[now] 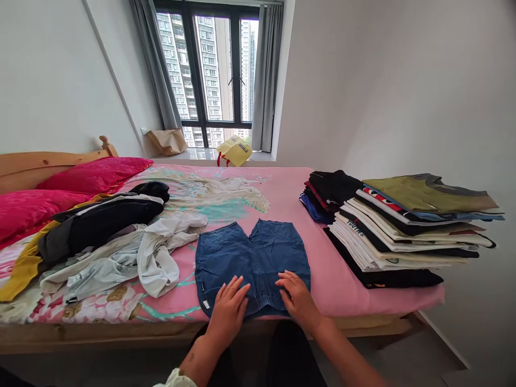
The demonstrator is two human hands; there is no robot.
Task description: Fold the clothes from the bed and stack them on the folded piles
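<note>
A pair of blue denim shorts [252, 258] lies spread on the bed's front edge, its legs pointing away from me and its waistband near me. My left hand [230, 301] rests on the left side of the shorts near the waistband, fingers spread. On the right side, my right hand [293, 293] touches the cloth with its fingers apart. Neither hand grips the fabric. Small white and dark tags show at the left seam of the shorts.
A loose heap of clothes [108, 236] lies at the left, by pink pillows [94, 174]. Folded clothes [403, 231] stand in a tall stack at the right, beside a smaller dark pile [334, 188]. A yellow bag [235, 150] and brown paper bag [166, 141] are by the window.
</note>
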